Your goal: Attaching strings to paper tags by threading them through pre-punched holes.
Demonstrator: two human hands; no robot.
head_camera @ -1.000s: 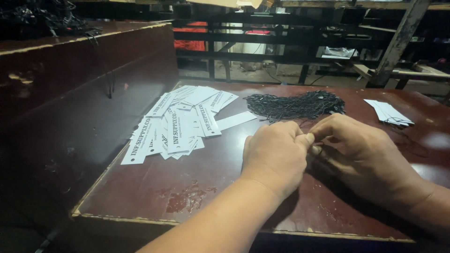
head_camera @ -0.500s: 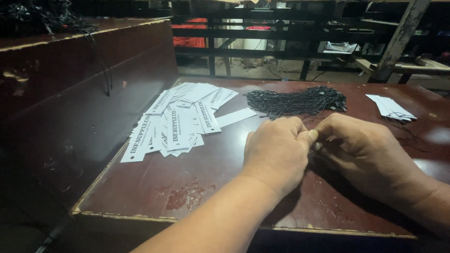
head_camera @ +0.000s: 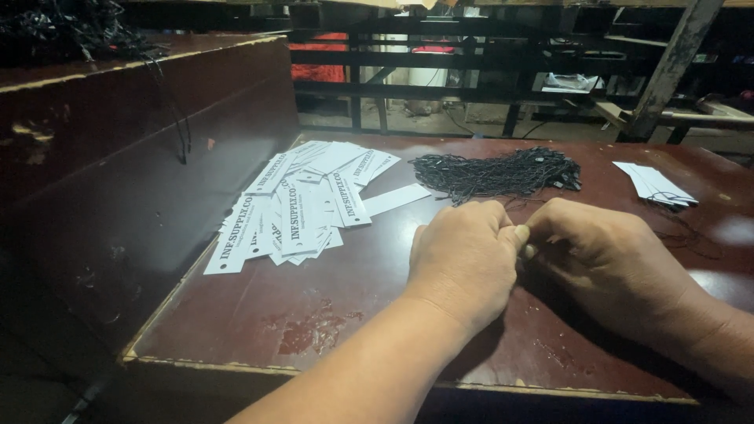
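Both hands are curled knuckles-up over the dark red table (head_camera: pixel 259 314), fingertips pinched together where they meet. The left hand (head_camera: pixel 463 263) and right hand (head_camera: pixel 609 259) are closed narrowly; what is pinched cannot be told. The bundle of black strings (head_camera: pixel 499 173) lies just beyond them, its long axis running left to right. White paper tags (head_camera: pixel 302 204) are fanned out to the left, a smaller white stack (head_camera: pixel 656 184) to the right. Dark metal racks (head_camera: pixel 471 63) stand behind.

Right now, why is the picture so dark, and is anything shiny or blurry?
In the head view the light is dim: the room behind and the tall wooden side on the left sink into shadow. The red-brown table shows soft glare near its right edge. The white tags look brightest. The left hand and right hand are sharp, casting a dark shadow under them; the black strings blend together.
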